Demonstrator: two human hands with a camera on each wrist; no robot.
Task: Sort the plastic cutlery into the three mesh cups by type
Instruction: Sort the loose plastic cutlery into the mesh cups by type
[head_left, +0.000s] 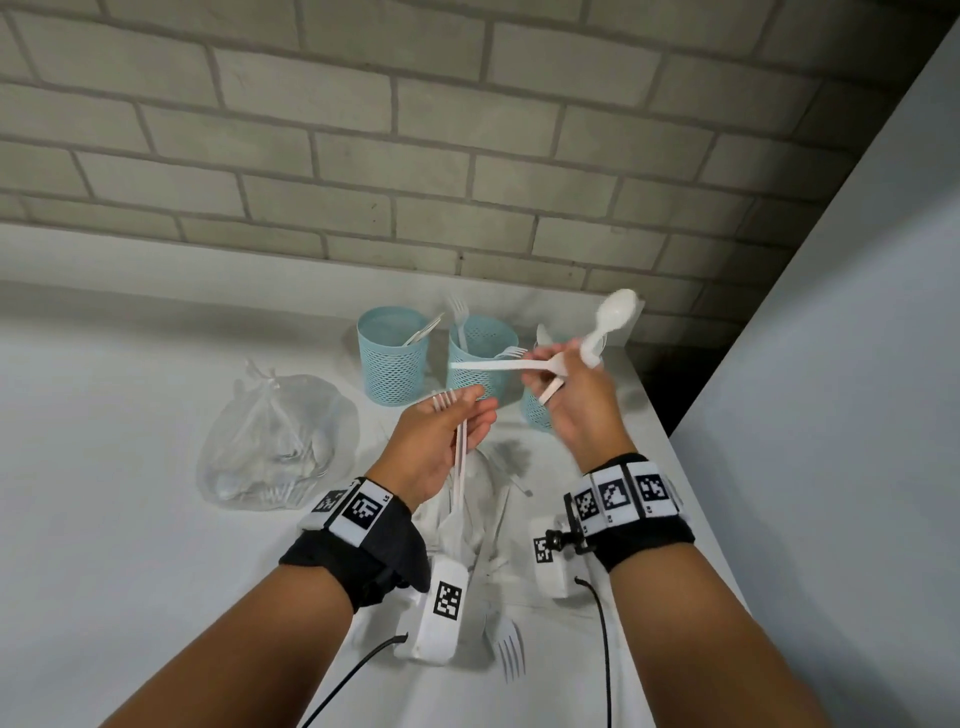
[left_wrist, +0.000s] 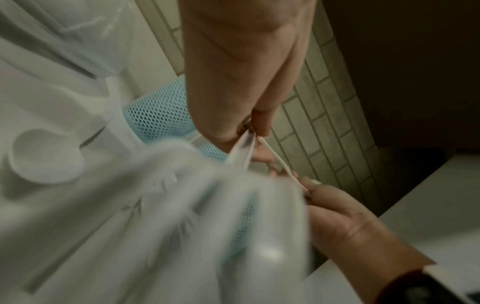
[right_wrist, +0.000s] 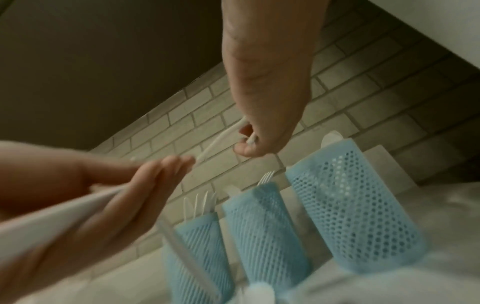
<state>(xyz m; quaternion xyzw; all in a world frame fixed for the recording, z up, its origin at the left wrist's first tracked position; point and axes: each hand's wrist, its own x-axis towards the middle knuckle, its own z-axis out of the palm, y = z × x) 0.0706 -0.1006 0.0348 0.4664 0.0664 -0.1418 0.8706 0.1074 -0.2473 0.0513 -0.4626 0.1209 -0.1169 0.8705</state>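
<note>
My left hand (head_left: 441, 441) grasps a bundle of forks (head_left: 458, 457); my right hand (head_left: 571, 400) grips a spoon (head_left: 613, 317) and a crossing fork (head_left: 493, 366), above three mesh cups (head_left: 392, 356) at the table's (head_left: 130, 519) far edge.

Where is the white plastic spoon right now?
In the head view, the white plastic spoon is raised in the right hand, above the rightmost blue mesh cup.
</note>
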